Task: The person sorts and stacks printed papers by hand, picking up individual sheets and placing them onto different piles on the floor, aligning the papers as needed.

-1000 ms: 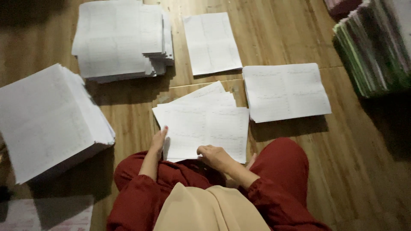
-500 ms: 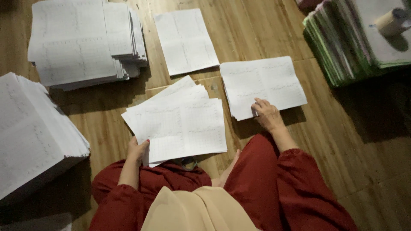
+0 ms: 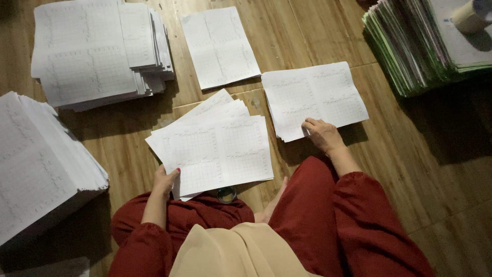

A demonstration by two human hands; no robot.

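I sit on a wooden floor in red sleeves and trousers. My left hand [image 3: 165,182] holds the near left corner of a small fanned stack of white printed sheets [image 3: 215,149] lying in front of my knees. My right hand [image 3: 322,134] rests with its fingertips on the near edge of another thin stack of printed sheets [image 3: 313,97] to the right. A single white sheet [image 3: 219,46] lies beyond both stacks.
A thick pile of white paper [image 3: 97,51] sits at the far left, and a taller pile [image 3: 36,164] at the near left. A stack with green and white edges [image 3: 425,46] stands at the far right, a tape roll [image 3: 469,15] on top. A small round object [image 3: 226,194] lies by my knee.
My right hand left the middle stack and moved right onto the edge of the right-hand stack. The view has shifted slightly rightward. My left hand stays on the middle stack's corner.
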